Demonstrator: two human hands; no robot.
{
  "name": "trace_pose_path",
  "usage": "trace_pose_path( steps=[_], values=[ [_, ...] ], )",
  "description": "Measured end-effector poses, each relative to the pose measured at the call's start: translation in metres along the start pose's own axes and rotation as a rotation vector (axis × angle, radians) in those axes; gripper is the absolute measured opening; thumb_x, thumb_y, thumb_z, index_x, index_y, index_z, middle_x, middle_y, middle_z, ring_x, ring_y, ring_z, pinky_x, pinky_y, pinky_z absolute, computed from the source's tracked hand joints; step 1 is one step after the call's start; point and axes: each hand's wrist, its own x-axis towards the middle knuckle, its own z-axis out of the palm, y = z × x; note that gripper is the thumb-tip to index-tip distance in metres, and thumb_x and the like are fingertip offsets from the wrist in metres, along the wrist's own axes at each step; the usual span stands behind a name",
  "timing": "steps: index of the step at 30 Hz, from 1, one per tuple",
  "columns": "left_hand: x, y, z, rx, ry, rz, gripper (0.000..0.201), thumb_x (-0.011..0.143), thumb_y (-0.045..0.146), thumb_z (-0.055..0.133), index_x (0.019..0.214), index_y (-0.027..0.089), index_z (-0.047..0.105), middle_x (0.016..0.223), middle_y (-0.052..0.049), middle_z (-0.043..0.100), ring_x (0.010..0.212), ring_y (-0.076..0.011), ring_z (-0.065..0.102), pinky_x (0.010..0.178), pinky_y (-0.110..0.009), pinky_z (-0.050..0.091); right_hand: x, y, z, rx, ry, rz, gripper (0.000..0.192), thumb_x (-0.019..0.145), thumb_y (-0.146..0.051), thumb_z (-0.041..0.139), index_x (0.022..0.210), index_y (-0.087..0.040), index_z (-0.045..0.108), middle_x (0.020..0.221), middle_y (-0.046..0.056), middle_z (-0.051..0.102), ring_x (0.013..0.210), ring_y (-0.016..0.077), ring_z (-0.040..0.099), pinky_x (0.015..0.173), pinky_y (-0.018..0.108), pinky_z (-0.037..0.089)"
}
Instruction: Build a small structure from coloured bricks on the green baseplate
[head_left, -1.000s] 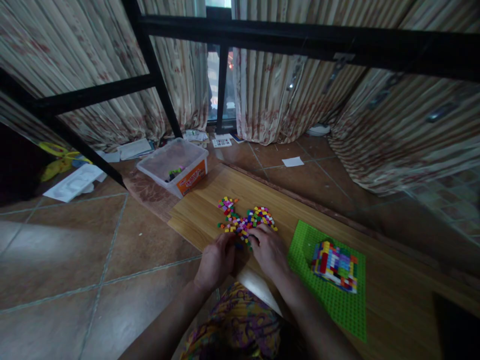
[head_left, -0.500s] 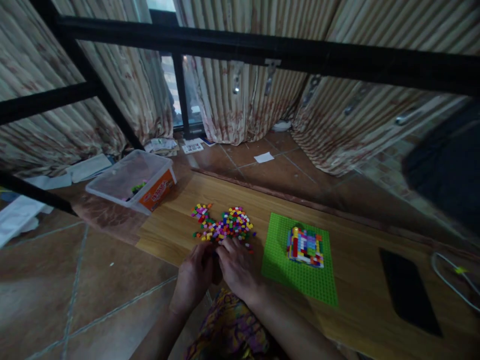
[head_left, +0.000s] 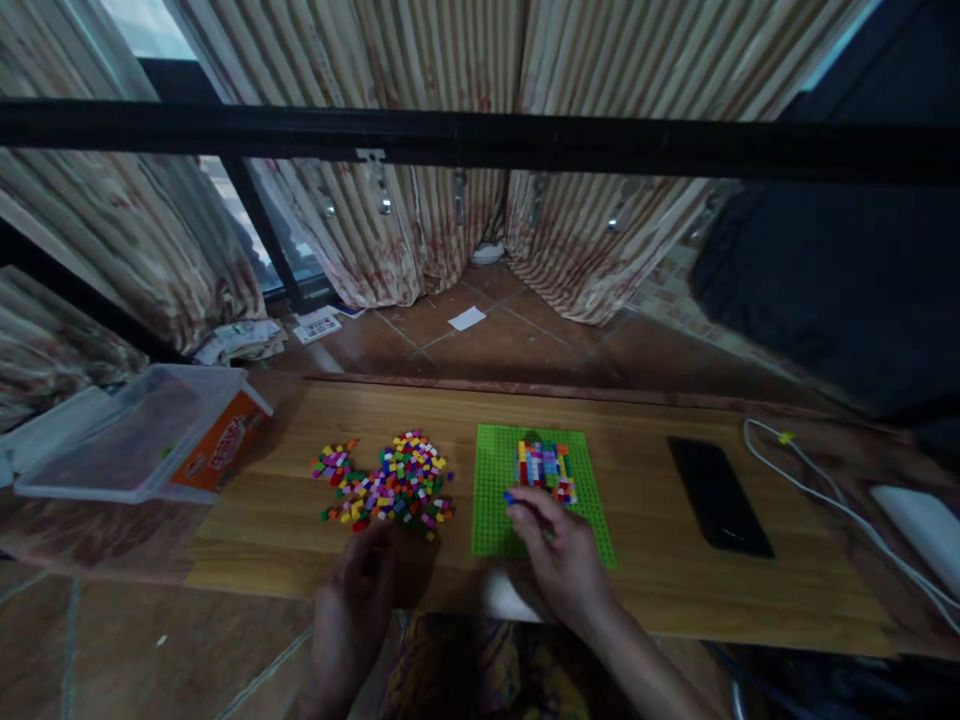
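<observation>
My right hand (head_left: 559,550) pinches a small blue toy brick (head_left: 509,497) between thumb and fingertips, over the green baseplate (head_left: 495,530). Just beyond its fingers, a block of multicoloured bricks (head_left: 544,465) built in layers stands on the baseplate. At the near edge of the brick pile, my left hand (head_left: 352,590) is closed with its fingers curled; whether a brick is in them is hidden. The loose pile of small coloured bricks (head_left: 405,475) lies on the wooden board (head_left: 262,540), left of the baseplate.
A clear plastic box (head_left: 97,485) with an orange label stands at the left end. On the right lie a black phone-like slab (head_left: 720,495), a white cable (head_left: 825,485) and a white device (head_left: 919,520). A dark metal bar (head_left: 480,140) crosses in front of the curtains.
My view has turned to the right. My hands were together at the pile; now they are apart, and the right has moved over to the baseplate with a blue brick.
</observation>
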Motion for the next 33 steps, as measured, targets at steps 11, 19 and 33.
trace_pose_path(
  steps=[11, 19, 33],
  values=[
    [0.013, 0.043, 0.044, -0.105, -0.092, 0.199, 0.026, 0.086, 0.031, 0.053, 0.107, 0.019, 0.063, 0.096, -0.006, 0.071, 0.078, -0.017, 0.068, 0.069, -0.028, 0.056, 0.034, 0.043, -0.067, 0.307, 0.265, 0.188, 0.04, 0.083, -0.05, 0.059, 0.104, -0.017, 0.066, 0.08, 0.007, 0.074, 0.065, 0.0173, 0.068, 0.062, 0.032, 0.058],
    [0.022, 0.06, 0.062, -0.101, -0.176, 0.266, 0.021, 0.088, 0.025, 0.051, 0.104, 0.02, 0.063, 0.093, -0.006, 0.069, 0.082, -0.0173, 0.067, 0.074, -0.029, 0.055, 0.034, 0.049, -0.071, 0.248, 0.208, 0.17, 0.034, 0.085, -0.047, 0.058, 0.1, -0.019, 0.068, 0.082, 0.006, 0.072, 0.067, 0.0164, 0.066, 0.065, 0.031, 0.057],
    [0.047, 0.086, 0.086, -0.107, -0.22, 0.271, 0.025, 0.086, 0.025, 0.05, 0.108, 0.02, 0.061, 0.095, -0.006, 0.065, 0.079, -0.0156, 0.063, 0.073, -0.029, 0.053, 0.043, 0.045, -0.07, 0.031, 0.228, 0.113, 0.038, 0.088, -0.049, 0.051, 0.104, -0.019, 0.068, 0.089, 0.009, 0.073, 0.076, 0.0198, 0.067, 0.069, 0.033, 0.054]
  ],
)
